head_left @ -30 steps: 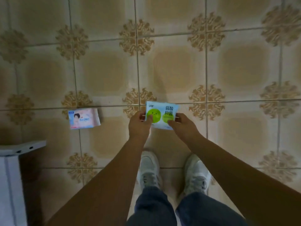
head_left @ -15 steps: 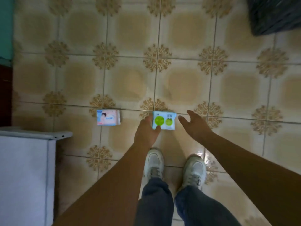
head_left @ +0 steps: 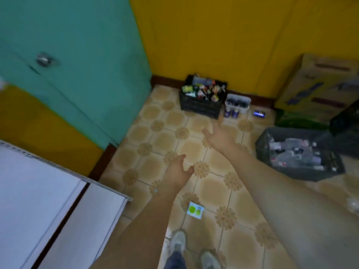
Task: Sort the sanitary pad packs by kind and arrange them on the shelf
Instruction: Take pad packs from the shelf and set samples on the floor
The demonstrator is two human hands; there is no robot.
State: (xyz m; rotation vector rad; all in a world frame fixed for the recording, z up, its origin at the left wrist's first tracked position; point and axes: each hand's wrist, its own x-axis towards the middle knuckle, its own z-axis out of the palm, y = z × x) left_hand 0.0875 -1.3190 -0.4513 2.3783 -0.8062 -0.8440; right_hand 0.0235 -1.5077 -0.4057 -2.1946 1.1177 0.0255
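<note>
A white pad pack with two green circles lies flat on the tiled floor in front of my shoes. Neither hand touches it. My left hand hovers above the floor beyond the pack, fingers loosely curled and holding nothing. My right hand reaches further forward with its fingers spread and its palm free. The white shelf stands at the lower left. The pink pack seen earlier is out of sight behind my left arm.
A black crate of small items sits against the yellow wall, with a white tub beside it. A dark crate of packs stands at the right, cardboard boxes behind it. A teal door fills the upper left.
Both hands have let go of the green-circle pack, which now lies on the floor. My view has risen from the floor toward the wall and crates, and my arms reach forward.
</note>
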